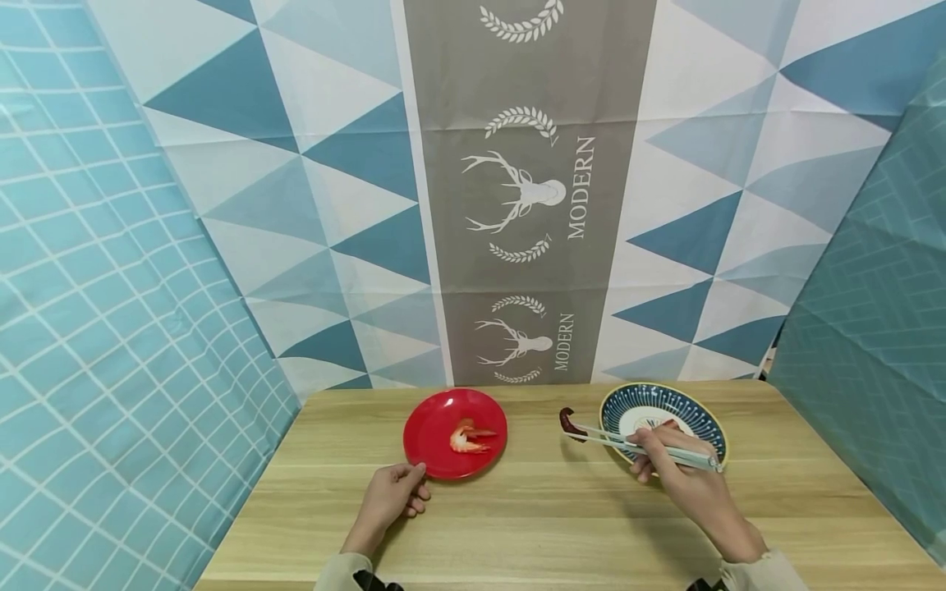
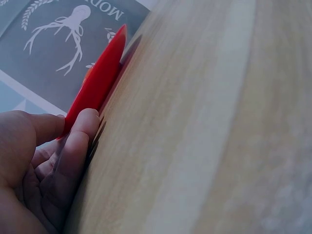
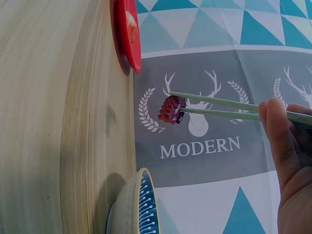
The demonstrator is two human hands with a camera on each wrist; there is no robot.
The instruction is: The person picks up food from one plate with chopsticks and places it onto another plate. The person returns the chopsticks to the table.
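Observation:
My left hand (image 1: 394,497) pinches the near-left rim of a red plate (image 1: 429,427) between thumb and fingers. In the left wrist view the plate (image 2: 105,73) appears edge-on, its rim between the thumb and fingers. An orange-and-white shrimp (image 1: 467,437) lies on the plate. My right hand (image 1: 683,472) holds pale green chopsticks (image 1: 621,444), which point left. Between their tips is a dark red, curved, bumpy piece like an octopus tentacle (image 3: 171,109), held above the table between plate and bowl. Below the right hand stands a blue-patterned bowl (image 1: 617,410), partly hidden by it.
Inside the bowl a reddish bit (image 1: 671,424) shows beside the hand; its kind is unclear. The wooden table (image 1: 532,525) meets a patterned cloth backdrop (image 1: 517,271) at its far edge. Blue-green cloths hang at the left (image 1: 111,328) and right (image 1: 872,328).

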